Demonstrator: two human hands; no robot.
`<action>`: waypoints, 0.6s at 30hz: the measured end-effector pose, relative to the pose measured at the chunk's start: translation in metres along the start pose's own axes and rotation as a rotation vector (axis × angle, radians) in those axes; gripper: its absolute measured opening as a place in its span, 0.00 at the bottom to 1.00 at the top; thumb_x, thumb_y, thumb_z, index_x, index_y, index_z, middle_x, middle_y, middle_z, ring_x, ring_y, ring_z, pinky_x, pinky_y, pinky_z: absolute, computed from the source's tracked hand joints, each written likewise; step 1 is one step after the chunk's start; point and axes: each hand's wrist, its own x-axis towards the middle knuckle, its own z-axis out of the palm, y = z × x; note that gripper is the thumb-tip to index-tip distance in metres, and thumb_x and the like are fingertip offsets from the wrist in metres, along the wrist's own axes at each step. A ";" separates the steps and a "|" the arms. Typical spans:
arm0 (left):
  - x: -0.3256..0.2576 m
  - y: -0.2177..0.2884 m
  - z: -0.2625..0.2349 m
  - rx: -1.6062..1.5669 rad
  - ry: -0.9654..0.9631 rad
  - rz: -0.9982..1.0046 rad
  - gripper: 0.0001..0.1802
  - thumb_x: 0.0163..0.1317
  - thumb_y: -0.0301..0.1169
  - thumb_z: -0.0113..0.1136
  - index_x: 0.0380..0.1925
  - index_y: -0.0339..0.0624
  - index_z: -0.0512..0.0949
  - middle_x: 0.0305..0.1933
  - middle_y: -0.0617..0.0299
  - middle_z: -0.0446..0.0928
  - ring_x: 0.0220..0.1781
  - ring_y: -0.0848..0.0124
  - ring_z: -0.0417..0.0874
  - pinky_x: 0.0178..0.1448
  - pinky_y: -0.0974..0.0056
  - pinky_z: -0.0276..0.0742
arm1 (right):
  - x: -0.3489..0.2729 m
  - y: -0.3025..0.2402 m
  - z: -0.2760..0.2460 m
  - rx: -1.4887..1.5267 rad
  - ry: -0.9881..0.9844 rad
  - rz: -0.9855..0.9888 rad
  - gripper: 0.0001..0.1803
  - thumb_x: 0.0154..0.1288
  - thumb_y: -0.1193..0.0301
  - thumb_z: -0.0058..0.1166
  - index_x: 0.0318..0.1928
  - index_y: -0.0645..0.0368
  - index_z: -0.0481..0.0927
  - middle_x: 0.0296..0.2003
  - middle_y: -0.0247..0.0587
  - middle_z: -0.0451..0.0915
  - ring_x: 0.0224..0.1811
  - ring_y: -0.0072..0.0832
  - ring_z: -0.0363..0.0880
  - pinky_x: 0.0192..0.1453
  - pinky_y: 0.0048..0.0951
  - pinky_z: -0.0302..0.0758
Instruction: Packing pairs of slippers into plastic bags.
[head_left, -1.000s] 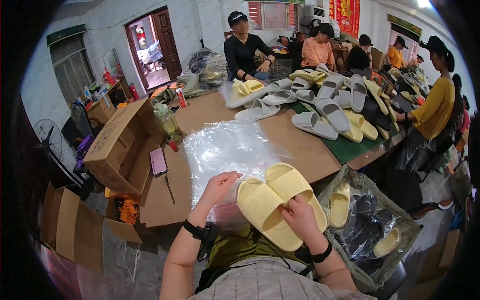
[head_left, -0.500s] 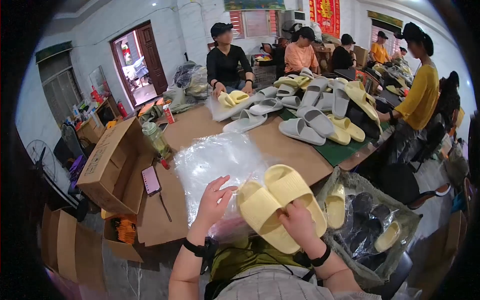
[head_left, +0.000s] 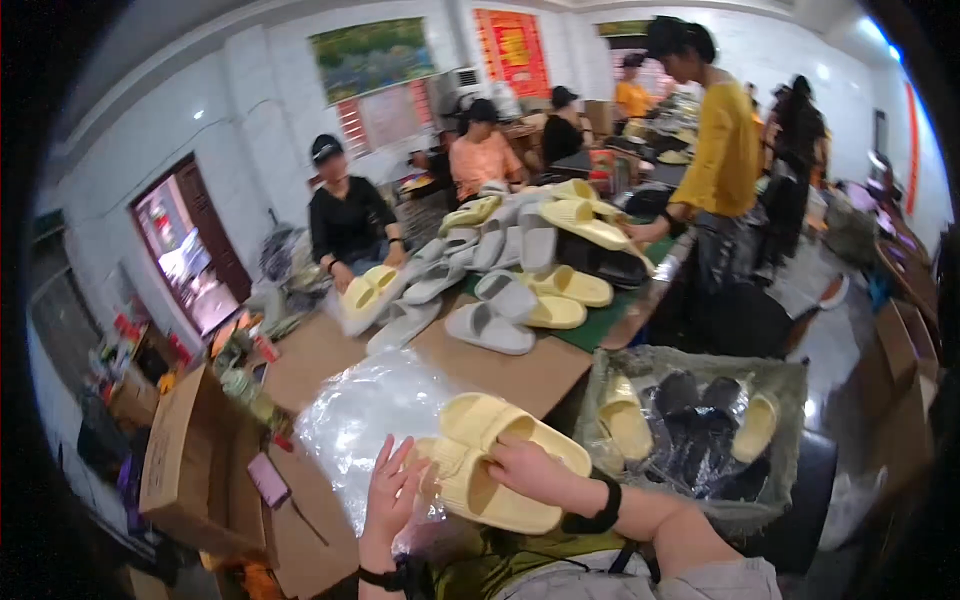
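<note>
At lower centre, the right hand (head_left: 528, 462) grips a pair of yellow slippers (head_left: 500, 455), while the left hand (head_left: 392, 495) lies open on the clear plastic bag (head_left: 365, 420). Grey slippers (head_left: 488, 328) crowd the table (head_left: 520, 378) above; a bin of slippers (head_left: 690, 430) stands right, a cardboard box (head_left: 185, 465) left.

Ahead of the left hand (head_left: 392, 492) the clear plastic bags (head_left: 372, 415) cover the tabletop, and past them bare brown table (head_left: 530, 375) runs to the heap of grey and yellow slippers (head_left: 520, 270). To its left an open cardboard box (head_left: 185, 465) and a phone (head_left: 268, 480) crowd the edge. Right of the right hand (head_left: 530, 465), a bin of bagged slippers (head_left: 690, 430) blocks the way.
</note>
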 end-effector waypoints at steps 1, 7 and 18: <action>-0.002 0.004 0.000 -0.021 0.013 -0.053 0.16 0.65 0.27 0.56 0.49 0.42 0.86 0.69 0.51 0.73 0.77 0.45 0.60 0.76 0.49 0.60 | 0.004 0.006 0.006 0.008 0.074 -0.013 0.14 0.68 0.64 0.51 0.42 0.64 0.77 0.40 0.54 0.75 0.43 0.50 0.79 0.49 0.48 0.77; 0.005 0.023 0.012 -0.093 -0.052 -0.111 0.23 0.61 0.28 0.59 0.58 0.39 0.79 0.72 0.50 0.70 0.79 0.48 0.58 0.78 0.49 0.57 | 0.005 -0.008 0.021 0.063 0.057 -0.094 0.14 0.67 0.65 0.52 0.38 0.67 0.76 0.39 0.54 0.75 0.40 0.52 0.79 0.45 0.49 0.76; 0.007 0.050 0.041 0.008 -0.149 -0.058 0.22 0.68 0.26 0.47 0.60 0.38 0.78 0.69 0.47 0.72 0.78 0.45 0.58 0.81 0.46 0.45 | -0.001 0.016 0.055 0.155 0.152 -0.083 0.09 0.64 0.69 0.56 0.38 0.62 0.79 0.34 0.53 0.78 0.35 0.47 0.80 0.40 0.42 0.75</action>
